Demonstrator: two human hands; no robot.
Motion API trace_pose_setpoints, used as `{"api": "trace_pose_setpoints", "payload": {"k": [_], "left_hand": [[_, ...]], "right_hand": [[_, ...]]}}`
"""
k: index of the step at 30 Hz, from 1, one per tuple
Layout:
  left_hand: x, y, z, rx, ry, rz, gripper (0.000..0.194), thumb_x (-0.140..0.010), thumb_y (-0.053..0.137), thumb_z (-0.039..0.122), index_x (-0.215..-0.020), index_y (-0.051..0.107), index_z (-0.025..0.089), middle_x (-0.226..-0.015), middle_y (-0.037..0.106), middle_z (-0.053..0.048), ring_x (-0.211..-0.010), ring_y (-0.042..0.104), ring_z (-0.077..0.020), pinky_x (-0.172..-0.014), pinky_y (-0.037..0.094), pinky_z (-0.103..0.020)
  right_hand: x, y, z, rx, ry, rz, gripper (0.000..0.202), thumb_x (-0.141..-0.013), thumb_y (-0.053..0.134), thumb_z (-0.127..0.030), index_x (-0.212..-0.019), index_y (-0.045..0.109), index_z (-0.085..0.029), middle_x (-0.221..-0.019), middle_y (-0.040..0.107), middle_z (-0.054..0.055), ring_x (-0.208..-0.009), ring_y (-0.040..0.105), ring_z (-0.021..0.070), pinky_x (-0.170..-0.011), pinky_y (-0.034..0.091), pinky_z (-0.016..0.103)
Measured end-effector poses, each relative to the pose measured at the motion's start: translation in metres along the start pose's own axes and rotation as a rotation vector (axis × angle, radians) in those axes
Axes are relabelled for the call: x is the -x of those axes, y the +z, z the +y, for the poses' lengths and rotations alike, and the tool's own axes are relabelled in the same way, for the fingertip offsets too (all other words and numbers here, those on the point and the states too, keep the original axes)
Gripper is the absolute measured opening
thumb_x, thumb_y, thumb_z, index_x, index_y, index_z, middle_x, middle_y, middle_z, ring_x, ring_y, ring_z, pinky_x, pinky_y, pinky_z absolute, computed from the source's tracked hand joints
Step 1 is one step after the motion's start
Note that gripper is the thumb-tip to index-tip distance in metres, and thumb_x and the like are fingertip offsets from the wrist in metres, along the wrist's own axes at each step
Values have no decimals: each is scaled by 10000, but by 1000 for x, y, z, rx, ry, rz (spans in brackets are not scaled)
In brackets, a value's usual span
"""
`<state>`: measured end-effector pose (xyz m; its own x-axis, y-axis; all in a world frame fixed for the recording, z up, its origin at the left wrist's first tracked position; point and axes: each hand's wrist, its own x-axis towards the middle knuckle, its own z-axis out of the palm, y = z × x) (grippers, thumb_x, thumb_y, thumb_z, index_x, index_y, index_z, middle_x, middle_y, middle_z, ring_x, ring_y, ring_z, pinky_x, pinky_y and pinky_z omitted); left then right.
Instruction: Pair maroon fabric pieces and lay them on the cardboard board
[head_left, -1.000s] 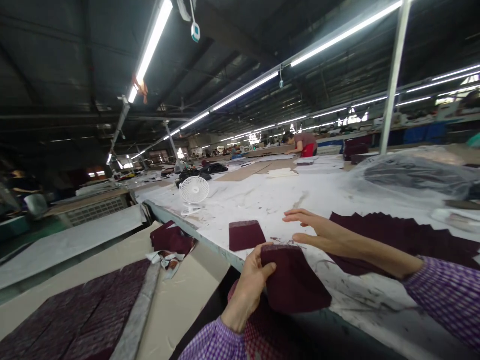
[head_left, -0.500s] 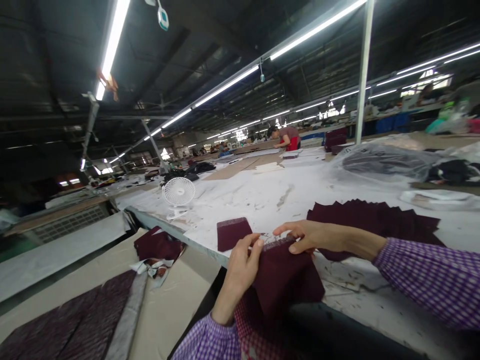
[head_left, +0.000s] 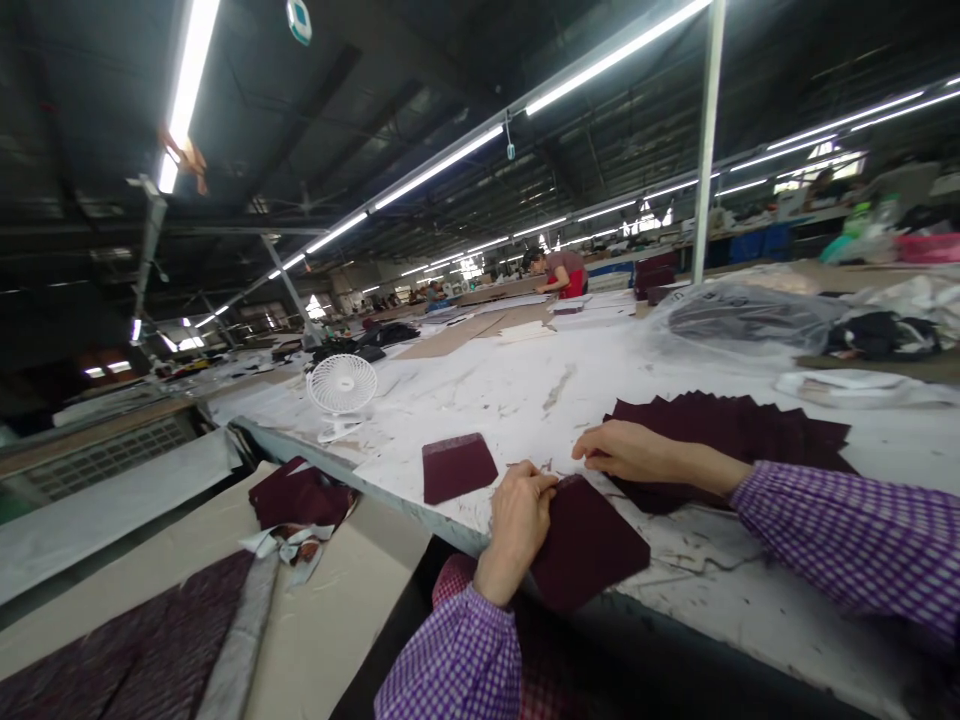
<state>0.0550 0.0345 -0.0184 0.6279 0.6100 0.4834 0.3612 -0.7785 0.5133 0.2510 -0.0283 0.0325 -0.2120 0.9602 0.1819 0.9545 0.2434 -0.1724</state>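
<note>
My left hand point(head_left: 523, 516) pinches the far-left corner of a dark maroon fabric piece point(head_left: 589, 545) that lies flat at the near edge of the white worktable point(head_left: 525, 390). My right hand point(head_left: 626, 452) rests with curled fingers on the edge of a fanned stack of maroon pieces point(head_left: 731, 435) just right of it. A single maroon piece point(head_left: 456, 467) lies on the table left of my left hand. Both sleeves are purple checked.
A small white fan point(head_left: 341, 388) stands at the table's left. Clear plastic bags with dark cloth point(head_left: 742, 320) lie at the back right, by a metal post point(head_left: 701, 150). A lower table point(head_left: 337, 600) at the left holds a maroon bundle point(head_left: 300, 497). A person point(head_left: 559, 272) works far off.
The maroon piece went from held up in both hands to lying flat on the table. My right hand let go of it and moved right onto the fanned stack. The view shifted left.
</note>
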Motion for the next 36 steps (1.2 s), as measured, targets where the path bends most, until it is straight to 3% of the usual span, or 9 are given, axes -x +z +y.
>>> {"api": "trace_pose_setpoints", "payload": {"k": [5,16,24,29,32,36], "left_hand": [[4,1,-3,13,78,-6,275,-851,494,169,-879,743,283,-772,595,-36,-783,537,-187,-698,390,-289],[4,2,-5,13,64,-7,265,-856,505,166,-895,745,270,-790,606,-38,-803,542,-195,-702,384,-295],[4,2,-6,-5,25,-17,263,-839,518,161,-865,750,283,-794,591,-34,-798,535,-191,-712,393,-292],[3,-2,-4,-59,58,-34,274,-857,499,166,-883,749,276,-808,600,-38,-811,541,-186,-737,413,-290],[3,-4,1,-131,28,-86,274,-871,492,170,-906,744,269,-846,610,-34,-848,552,-188,-771,427,-292],[2,-7,6,-176,9,-104,289,-884,478,159,-938,739,273,-869,618,-33,-873,560,-190,-795,435,-297]], "right_hand": [[1,-7,-6,-31,-107,-41,257,-792,451,-105,-863,691,-165,-856,687,66,-785,615,176,-748,429,260],[1,1,-5,3,-76,-28,173,-772,488,-123,-787,657,-155,-772,665,55,-701,580,156,-675,405,237],[8,20,-10,419,-277,-7,193,-854,427,-62,-871,606,-133,-877,605,88,-712,540,168,-589,371,267],[18,23,1,508,-314,22,222,-853,459,-75,-993,619,-140,-953,615,108,-858,551,219,-698,432,323],[20,15,2,441,-225,101,299,-838,424,-51,-1026,631,-155,-1048,618,112,-915,573,218,-791,457,356],[19,16,-14,186,-170,123,406,-806,367,-31,-1087,619,-181,-1123,611,88,-970,586,178,-839,469,286]]}}
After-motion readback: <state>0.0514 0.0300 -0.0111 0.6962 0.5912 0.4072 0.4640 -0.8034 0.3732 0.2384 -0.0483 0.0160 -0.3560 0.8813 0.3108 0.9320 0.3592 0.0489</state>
